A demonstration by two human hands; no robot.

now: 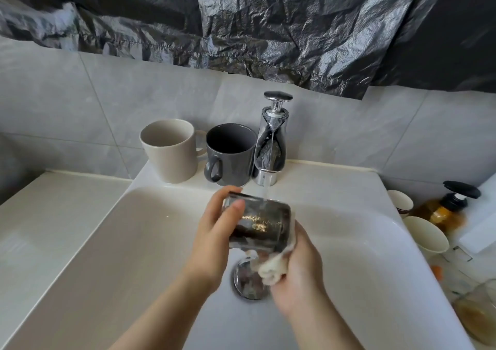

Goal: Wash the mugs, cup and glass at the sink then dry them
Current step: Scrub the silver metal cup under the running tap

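1. Head view: the glass (259,224) lies tilted on its side above the sink (134,242), directly under the water running from the chrome tap (269,145).
2. The left hand (214,245) grips it, fingers (236,210) curled round its left end, thumb on the near side.
3. The right hand (298,277) has its fingers closed on a pale cloth (269,269), held against the glass's right end.
4. On the white surface (295,180) behind the basin, a beige mug (170,151) and a grey mug (230,153) stand upright, just left of the tap.
5. To the right are pale cups (426,235) and an amber pump bottle (451,207).
6. Grey tiles (67,102) back the sink, with crumpled black plastic sheeting (241,22) above.
7. The glass looks clear and wet, with bright glints and dark reflections.
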